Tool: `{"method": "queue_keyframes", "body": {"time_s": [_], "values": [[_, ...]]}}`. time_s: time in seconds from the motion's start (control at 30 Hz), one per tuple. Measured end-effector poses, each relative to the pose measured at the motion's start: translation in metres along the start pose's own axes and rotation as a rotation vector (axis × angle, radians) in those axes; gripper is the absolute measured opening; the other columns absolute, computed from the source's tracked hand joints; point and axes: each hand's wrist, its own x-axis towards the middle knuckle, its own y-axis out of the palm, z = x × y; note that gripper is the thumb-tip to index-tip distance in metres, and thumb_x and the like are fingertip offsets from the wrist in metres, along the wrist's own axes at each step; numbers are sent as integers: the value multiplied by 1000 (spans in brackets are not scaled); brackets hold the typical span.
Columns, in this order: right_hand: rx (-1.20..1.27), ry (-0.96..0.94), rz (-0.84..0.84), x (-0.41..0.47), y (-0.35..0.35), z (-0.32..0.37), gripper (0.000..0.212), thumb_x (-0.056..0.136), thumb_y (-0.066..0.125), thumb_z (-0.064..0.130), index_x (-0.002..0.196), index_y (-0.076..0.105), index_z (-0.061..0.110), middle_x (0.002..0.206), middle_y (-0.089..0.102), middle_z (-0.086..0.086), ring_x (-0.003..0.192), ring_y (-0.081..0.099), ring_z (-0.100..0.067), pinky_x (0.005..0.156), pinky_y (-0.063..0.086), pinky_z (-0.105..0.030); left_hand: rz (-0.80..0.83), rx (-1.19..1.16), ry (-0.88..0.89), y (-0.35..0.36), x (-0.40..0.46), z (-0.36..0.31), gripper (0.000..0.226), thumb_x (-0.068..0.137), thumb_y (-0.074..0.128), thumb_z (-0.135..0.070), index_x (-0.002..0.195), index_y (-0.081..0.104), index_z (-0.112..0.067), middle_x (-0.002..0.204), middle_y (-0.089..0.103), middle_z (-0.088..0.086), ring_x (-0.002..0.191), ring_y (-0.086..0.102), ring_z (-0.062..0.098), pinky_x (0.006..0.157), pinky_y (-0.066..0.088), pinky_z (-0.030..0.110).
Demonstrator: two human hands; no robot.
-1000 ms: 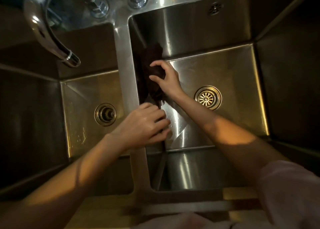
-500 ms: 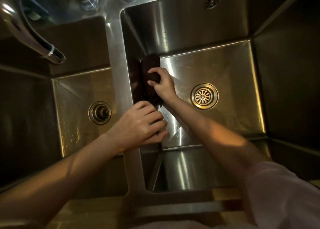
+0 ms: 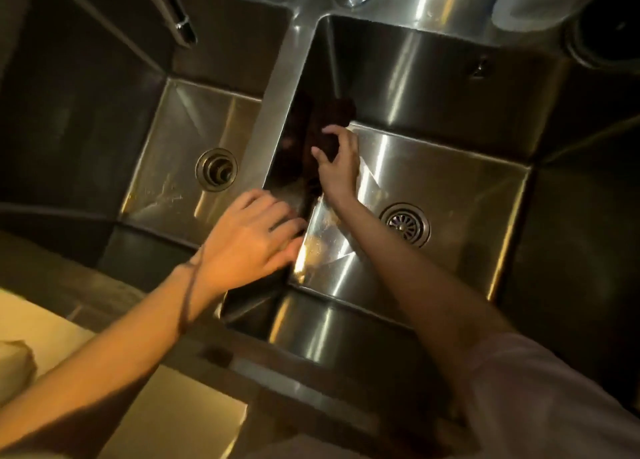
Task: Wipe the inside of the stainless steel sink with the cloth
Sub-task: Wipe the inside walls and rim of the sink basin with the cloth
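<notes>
Right hand [image 3: 337, 162] clutching dark cloth [image 3: 329, 126], its lower end hidden; left hand [image 3: 251, 240] relaxed on divider [image 3: 273, 94].

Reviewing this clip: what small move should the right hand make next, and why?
Probably slide the cloth further along the right basin's left wall. The right hand presses it there, while the left hand rests on the divider.
</notes>
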Motion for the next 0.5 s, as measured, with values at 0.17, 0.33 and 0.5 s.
{"method": "queue_keyframes", "body": {"time_s": [0.17, 0.33, 0.5], "values": [[-31, 119, 47, 24, 10, -38, 33, 80, 67, -2, 110, 59, 8, 126, 47, -12, 117, 46, -22, 96, 34, -15, -14, 43, -159, 11, -18, -21, 34, 96, 47, -32, 105, 70, -8, 108, 65, 13, 101, 59, 28, 99, 38, 43], [-106, 174, 53, 48, 14, -71, 34, 82, 66, 1, 114, 58, 10, 130, 48, -12, 121, 46, -25, 91, 29, -11, 4, 18, -124, 22, -26, -24, 37, 96, 43, -31, 102, 71, -8, 108, 66, 15, 107, 54, 24, 106, 33, 46], [-76, 110, 43, 52, 5, -49, 32, 83, 65, 1, 112, 61, 12, 128, 50, -10, 120, 49, -24, 83, 27, -2, -16, 13, -144, 19, -26, -25, 34, 93, 48, -31, 99, 74, -10, 108, 67, 12, 108, 55, 22, 110, 31, 48]]}}
